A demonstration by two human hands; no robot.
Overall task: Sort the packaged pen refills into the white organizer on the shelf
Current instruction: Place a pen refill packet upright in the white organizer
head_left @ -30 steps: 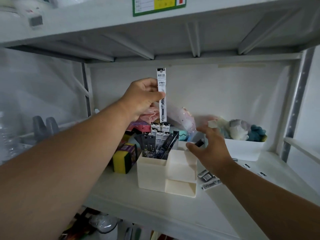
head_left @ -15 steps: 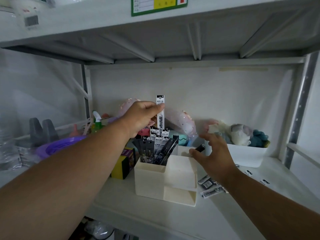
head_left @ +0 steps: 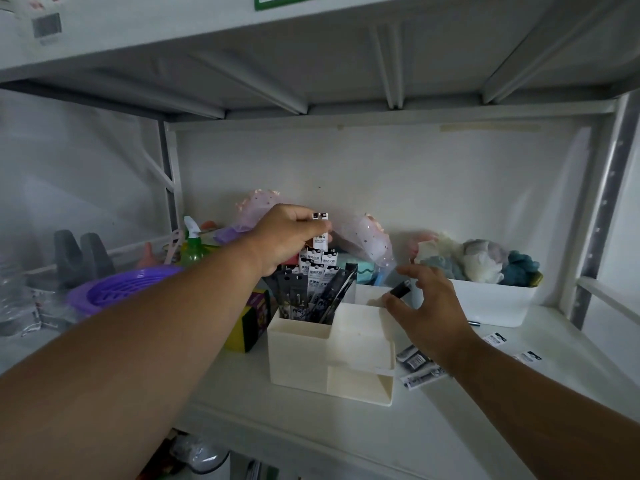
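Head view: left hand (head_left: 289, 237) pinches a white refill pack (head_left: 319, 233) upright, lower end among packs standing in the white organizer (head_left: 329, 355) tall left compartment, mid-shelf. Right hand (head_left: 427, 306), fingers spread, hovers at organizer's right side. Loose packs (head_left: 417, 367) lie on shelf (head_left: 311, 420) toward right edge.

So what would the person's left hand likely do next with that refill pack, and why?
Probably let go, after easing it slightly lower. The left hand pinches the refill pack by its top, its lower end already among the packs standing in the organizer's tall back compartment. Loose packs still lie on the shelf by the right hand.
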